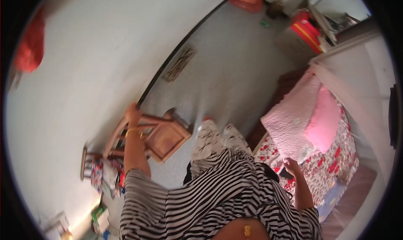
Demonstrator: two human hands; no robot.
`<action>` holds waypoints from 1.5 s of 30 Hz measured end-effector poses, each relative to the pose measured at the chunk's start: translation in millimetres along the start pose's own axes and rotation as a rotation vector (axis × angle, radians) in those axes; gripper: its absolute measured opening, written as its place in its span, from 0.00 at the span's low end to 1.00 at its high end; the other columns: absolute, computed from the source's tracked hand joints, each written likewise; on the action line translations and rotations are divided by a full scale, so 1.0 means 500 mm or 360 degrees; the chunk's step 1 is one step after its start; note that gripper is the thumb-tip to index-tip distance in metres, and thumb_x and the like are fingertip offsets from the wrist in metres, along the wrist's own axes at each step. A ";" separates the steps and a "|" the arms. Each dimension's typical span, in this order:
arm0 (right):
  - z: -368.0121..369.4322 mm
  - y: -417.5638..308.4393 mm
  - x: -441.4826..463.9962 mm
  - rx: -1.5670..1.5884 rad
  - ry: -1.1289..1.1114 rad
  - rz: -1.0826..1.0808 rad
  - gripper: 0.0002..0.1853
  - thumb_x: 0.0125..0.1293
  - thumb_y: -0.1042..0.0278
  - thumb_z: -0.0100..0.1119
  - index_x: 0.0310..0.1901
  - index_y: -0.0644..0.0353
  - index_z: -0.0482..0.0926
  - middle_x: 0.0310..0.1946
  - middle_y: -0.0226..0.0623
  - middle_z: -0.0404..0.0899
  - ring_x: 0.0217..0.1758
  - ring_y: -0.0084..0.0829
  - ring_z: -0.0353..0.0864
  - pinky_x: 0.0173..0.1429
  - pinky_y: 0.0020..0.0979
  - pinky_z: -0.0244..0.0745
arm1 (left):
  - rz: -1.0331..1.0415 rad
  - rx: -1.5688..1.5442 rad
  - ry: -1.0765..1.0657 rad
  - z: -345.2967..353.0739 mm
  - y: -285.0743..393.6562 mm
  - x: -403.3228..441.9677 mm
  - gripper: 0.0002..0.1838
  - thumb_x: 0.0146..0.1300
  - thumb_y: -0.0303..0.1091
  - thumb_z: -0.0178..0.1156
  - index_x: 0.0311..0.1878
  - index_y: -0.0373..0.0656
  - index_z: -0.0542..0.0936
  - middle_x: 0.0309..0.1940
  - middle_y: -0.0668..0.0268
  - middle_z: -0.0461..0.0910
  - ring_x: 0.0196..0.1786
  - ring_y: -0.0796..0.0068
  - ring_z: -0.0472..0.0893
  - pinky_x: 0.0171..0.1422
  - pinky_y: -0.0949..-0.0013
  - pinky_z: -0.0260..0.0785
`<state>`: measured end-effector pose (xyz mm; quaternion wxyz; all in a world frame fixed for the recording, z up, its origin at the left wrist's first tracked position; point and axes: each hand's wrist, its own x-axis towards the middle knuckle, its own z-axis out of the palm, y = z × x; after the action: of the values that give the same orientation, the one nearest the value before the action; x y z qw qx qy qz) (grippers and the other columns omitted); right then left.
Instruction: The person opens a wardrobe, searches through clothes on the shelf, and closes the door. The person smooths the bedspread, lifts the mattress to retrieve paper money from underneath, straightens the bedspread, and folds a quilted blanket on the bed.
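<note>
Left hand point(133, 113) on the wooden chair point(165, 140), across from the bed point(342, 173), fingers closed round its back! The back slants along the wall point(96, 68), the seat points bedward. Right hand point(290, 165) over the bed's near edge, finger pose unclear, by a dark object point(286, 174). A red-and-yellow box point(305, 30) sits beyond the bed, its markings too small to read; grey floor point(226, 68) stretches from bed to wall.

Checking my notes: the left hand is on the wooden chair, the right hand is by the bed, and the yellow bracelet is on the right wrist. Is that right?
No: the yellow bracelet is on the left wrist, as the head view shows. The left hand is on the wooden chair, and the right hand is by the bed.
</note>
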<state>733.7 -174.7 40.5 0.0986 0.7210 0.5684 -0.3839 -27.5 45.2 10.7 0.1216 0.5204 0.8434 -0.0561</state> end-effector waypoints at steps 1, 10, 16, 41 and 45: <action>-0.055 -0.001 0.015 -0.0069 -0.0002 0.0035 0.17 0.53 0.62 0.55 0.45 0.56 0.74 0.31 0.44 0.79 0.36 0.41 0.79 0.41 0.35 0.72 | 0.0059 -0.0113 0.0032 0.040 0.010 0.021 0.13 0.42 0.31 0.57 0.35 0.46 0.75 0.34 0.58 0.77 0.41 0.55 0.76 0.44 0.57 0.67; -0.196 -0.180 0.219 0.0177 0.0437 -0.0041 0.19 0.54 0.59 0.53 0.48 0.55 0.72 0.31 0.43 0.78 0.38 0.42 0.78 0.43 0.38 0.72 | -0.0069 -0.0385 0.0063 0.090 -0.020 0.140 0.11 0.41 0.29 0.55 0.33 0.44 0.75 0.34 0.58 0.76 0.43 0.55 0.74 0.49 0.57 0.64; -0.124 -0.251 0.245 0.0044 0.0129 -0.0018 0.18 0.55 0.57 0.52 0.48 0.51 0.72 0.36 0.40 0.78 0.39 0.40 0.78 0.43 0.36 0.71 | -0.0159 -0.0214 -0.0212 0.090 -0.028 0.216 0.13 0.40 0.28 0.59 0.34 0.40 0.75 0.36 0.54 0.76 0.42 0.54 0.76 0.49 0.59 0.68; -1.134 -0.061 0.598 -0.0735 0.1538 0.0001 0.11 0.52 0.64 0.53 0.38 0.55 0.73 0.29 0.38 0.75 0.39 0.36 0.75 0.42 0.38 0.68 | 0.1405 -0.0655 -0.0741 -0.006 1.137 0.376 0.23 0.50 0.35 0.59 0.51 0.40 0.71 0.48 0.52 0.72 0.52 0.55 0.71 0.57 0.60 0.61; -1.370 -0.049 0.553 -0.1229 0.1916 0.0050 0.06 0.49 0.71 0.53 0.31 0.55 0.76 0.28 0.36 0.74 0.43 0.36 0.72 0.51 0.37 0.65 | 0.1797 -0.0589 -0.0600 -0.019 1.240 0.389 0.21 0.48 0.32 0.58 0.48 0.41 0.73 0.45 0.53 0.74 0.49 0.54 0.72 0.54 0.59 0.63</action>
<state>1030.5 435.8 333.7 0.0216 0.7294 0.6090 0.3108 440.2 495.5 -11.6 0.3675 0.8375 0.3978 0.0730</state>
